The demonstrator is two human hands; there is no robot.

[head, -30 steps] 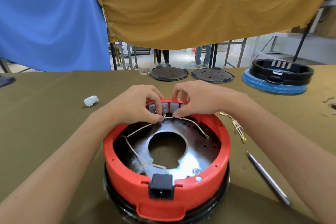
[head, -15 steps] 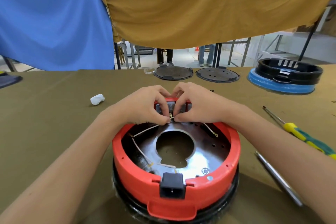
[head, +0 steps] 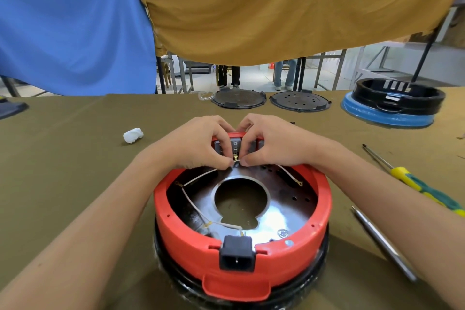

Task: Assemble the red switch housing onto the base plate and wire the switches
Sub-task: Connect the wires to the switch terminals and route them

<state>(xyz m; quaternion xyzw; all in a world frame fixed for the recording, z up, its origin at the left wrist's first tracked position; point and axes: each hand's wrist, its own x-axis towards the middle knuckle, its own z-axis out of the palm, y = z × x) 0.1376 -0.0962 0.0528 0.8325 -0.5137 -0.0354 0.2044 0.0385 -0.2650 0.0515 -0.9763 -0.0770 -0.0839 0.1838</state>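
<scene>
I see left hand [head: 198, 143] and right hand [head: 271, 141] both pinching the thin white wire's brass terminal [head: 235, 158], directly below the grey switch [head: 235, 145] in the round red plastic housing [head: 241, 254]; terminal axis points up at it.

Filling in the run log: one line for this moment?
left hand: pinching wire terminal | right hand: same | switches: in red housing | screwdriver: idle

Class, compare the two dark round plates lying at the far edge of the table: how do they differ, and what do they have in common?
The left plate shows a plain surface with faint concentric rings; the right plate is dotted with small holes. The left plate looks darker and browner, the right plate greyer. The left plate lies beside a scrap of clear wrapping; the right one has none near it. Both are round, lie flat side by side, and have small tabs at the rim.
</scene>
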